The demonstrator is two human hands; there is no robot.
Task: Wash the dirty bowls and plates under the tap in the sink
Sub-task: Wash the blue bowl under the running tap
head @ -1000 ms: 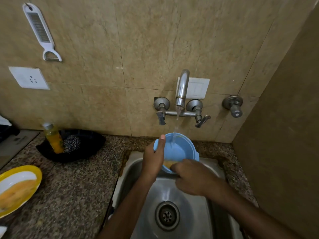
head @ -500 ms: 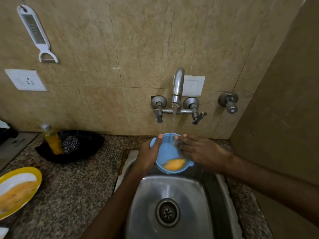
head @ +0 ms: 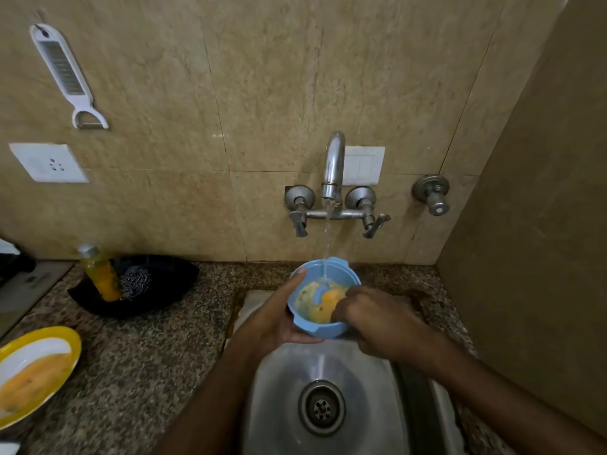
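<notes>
A small blue bowl [head: 341, 274] smeared with yellow-orange residue is held over the steel sink [head: 282, 389], under the running tap [head: 333, 165]. My left hand [head: 279, 320] grips the bowl from the left, thumb on its rim. My right hand [head: 377, 323] reaches into the bowl from the right, its fingers curled against the dirty inside; the fingertips are hidden. Water falls into the bowl's middle. A yellow-rimmed plate [head: 70, 343] with orange residue lies on the counter at the far left.
A black tray [head: 170, 277] on the granite counter holds an orange liquid bottle [head: 100, 274] and a steel scrubber [head: 136, 284]. A wall corner rises close on the right. A white peeler [head: 65, 73] hangs on the wall.
My right hand moved from the bowl's far rim down into the bowl. The bowl tilted more upright and water has spread the residue inside.
</notes>
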